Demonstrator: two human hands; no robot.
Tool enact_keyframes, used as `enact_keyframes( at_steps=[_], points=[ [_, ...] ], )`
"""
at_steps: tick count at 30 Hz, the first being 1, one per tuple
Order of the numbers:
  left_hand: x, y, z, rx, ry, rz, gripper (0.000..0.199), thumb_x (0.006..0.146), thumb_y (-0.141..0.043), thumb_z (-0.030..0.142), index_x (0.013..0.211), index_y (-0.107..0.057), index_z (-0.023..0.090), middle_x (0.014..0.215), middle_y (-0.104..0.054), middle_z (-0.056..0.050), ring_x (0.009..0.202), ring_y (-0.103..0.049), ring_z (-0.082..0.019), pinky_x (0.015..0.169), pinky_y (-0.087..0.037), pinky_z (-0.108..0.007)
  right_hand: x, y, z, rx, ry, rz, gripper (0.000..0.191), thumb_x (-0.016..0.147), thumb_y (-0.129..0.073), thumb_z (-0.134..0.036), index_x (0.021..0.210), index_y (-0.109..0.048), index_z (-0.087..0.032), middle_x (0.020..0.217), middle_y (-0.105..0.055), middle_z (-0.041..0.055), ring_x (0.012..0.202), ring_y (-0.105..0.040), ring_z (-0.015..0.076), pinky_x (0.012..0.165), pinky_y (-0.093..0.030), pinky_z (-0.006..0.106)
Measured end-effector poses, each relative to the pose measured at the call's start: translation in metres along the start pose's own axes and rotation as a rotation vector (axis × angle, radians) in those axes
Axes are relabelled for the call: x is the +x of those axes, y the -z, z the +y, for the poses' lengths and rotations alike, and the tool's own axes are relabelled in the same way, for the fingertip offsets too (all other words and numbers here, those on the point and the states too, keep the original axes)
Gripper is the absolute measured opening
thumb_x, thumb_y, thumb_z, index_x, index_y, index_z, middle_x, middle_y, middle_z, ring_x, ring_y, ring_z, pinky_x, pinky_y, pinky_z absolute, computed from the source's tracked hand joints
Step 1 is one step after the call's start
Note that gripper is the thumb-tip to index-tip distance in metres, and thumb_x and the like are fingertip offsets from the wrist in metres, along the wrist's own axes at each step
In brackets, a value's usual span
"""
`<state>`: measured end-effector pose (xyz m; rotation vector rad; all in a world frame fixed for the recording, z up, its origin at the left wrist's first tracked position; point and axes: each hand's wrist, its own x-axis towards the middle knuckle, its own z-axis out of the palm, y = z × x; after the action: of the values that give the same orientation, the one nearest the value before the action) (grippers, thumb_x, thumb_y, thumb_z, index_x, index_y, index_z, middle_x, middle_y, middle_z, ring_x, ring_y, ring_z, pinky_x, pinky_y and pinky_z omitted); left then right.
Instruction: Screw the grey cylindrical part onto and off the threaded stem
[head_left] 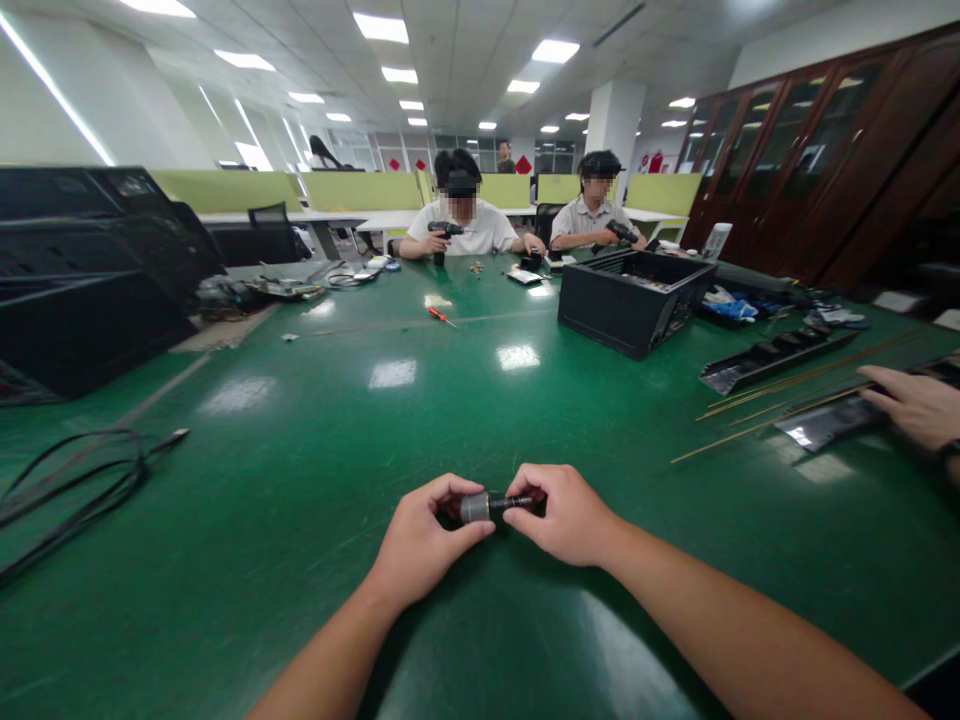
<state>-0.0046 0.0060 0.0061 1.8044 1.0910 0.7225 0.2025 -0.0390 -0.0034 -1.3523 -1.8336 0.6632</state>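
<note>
Farthest left of the hands, on the glossy green worktop (pixel 247 590), a loose loop of thin black cable (pixel 139 462); farther from the hands on the same side, bulky black metal computer casings (pixel 82 335). Next, the left hand (pixel 416 540), thumb and fingers clamped on a short grey metal cylinder (pixel 476 509). Well beyond the left hand, a small orange-handled screwdriver (pixel 438 315), lying flat.

Between the hands, low over the worktop, the cylinder with a thin, dark, ridged rod (pixel 516 502) at its right end; whether joined or merely meeting, too small to tell. Long axis roughly crosswise, from left hand to right, rod end towards the right hand. By the look, hard and stiff, light enough for fingertips, probably heavier at the cylinder; smooth sides perhaps slippery, ridges likely grippier. Best held round the cylinder's barrel and along the rod.

Then the right hand (pixel 566 515), fingertips pinched on the rod, close to the left hand but apart from it. Beyond, to the right, a black open-topped metal computer case (pixel 604 305); farthest right of the hands, thin brass-coloured rods (pixel 720 437) and another person's hand (pixel 911 405).
</note>
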Motion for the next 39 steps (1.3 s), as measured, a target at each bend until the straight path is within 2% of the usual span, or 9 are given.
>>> enact_keyframes(
  at_steps=[16,39],
  points=[
    [0.0004,0.0004,-0.0051,-0.038,0.007,0.012,0.035,0.068,-0.080,0.033,0.096,-0.066,0.017,0.085,-0.071,-0.004,0.079,-0.065,-0.022,0.074,-0.048,-0.032,-0.0001,0.0024,-0.0002,0.007,0.001,0.004,0.007,0.078,-0.069,-0.021,0.084,-0.066,-0.020,0.074,-0.068,-0.0016,0.067,-0.062,0.0138,0.064,-0.043,0.024],
    [-0.0001,0.0011,-0.0013,-0.085,0.036,0.032,0.036,0.065,-0.080,0.032,0.095,-0.066,0.017,0.084,-0.072,-0.004,0.077,-0.065,-0.021,0.073,-0.048,-0.031,0.0011,0.0047,-0.0015,0.026,-0.015,-0.002,0.007,0.078,-0.068,-0.020,0.085,-0.066,-0.020,0.076,-0.070,-0.0006,0.068,-0.063,0.0140,0.066,-0.046,0.024]
  ],
)
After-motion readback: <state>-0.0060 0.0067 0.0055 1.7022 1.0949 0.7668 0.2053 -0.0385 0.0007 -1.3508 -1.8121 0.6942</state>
